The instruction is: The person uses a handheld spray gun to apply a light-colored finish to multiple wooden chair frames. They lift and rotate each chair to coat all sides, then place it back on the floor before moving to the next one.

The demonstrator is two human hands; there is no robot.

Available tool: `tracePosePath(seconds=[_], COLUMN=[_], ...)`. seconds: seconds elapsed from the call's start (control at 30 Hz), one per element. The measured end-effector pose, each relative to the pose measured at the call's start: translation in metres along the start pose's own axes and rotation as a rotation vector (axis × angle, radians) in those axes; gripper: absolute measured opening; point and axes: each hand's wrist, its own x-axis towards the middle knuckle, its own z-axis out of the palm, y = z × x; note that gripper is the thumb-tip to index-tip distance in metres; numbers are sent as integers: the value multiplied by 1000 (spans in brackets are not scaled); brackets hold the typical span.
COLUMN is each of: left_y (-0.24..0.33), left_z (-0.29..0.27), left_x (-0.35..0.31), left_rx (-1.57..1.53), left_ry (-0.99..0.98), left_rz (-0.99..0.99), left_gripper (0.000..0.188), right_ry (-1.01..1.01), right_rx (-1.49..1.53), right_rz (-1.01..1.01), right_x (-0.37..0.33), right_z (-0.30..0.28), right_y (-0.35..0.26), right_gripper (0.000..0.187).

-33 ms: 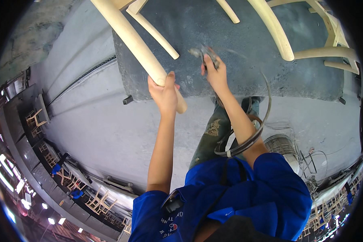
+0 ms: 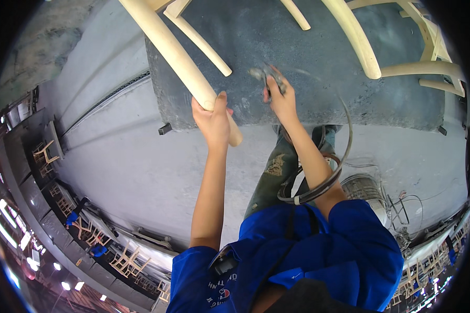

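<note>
My left hand is wrapped round the lower part of a long, pale wooden chair leg, whose rounded end pokes out below my fist. To the right of it, my right hand grips a grey, smudged spray gun, blurred by motion, with its front pointing left. Between the spray gun and the held leg, a thinner wooden leg ends. A dark hose loops around my right forearm.
A dark grey worktable lies under my hands. At its right stand more curved wooden legs and a chair frame. On the floor to the right is a metal bucket with wires. Rows of chairs and people stand behind.
My right hand and the spray gun have shifted slightly to the right and toward me. My left hand and the chair leg stay in place.
</note>
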Motion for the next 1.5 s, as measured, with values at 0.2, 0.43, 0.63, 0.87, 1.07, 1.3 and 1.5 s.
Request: tracePosePath(seconds=[0.2, 0.43, 0.63, 0.87, 1.07, 1.3, 1.5], left_y=[0, -5, -7, -12, -11, -13, -21], left_z=[2, 2, 0, -2, -4, -6, -8], left_x=[7, 6, 7, 8, 2, -3, -11], left_rx=[20, 40, 30, 26, 10, -3, 5], left_ry=[1, 18, 15, 26, 20, 21, 17], left_rz=[20, 26, 29, 32, 26, 15, 26], left_gripper=[30, 29, 29, 33, 31, 30, 31], right_ry=[-72, 10, 35, -33, 27, 35, 18], right_rx=[-294, -314, -522, -805, -775, -700, -526], right_rz=[365, 198, 132, 53, 29, 58, 15], right_x=[-26, -33, -29, -44, -61, -67, -65], right_z=[-87, -135, -140, -138, -145, -148, -140], right_y=[46, 38, 27, 14, 18, 28, 18], right_gripper=[60, 44, 50, 49, 56, 52, 42])
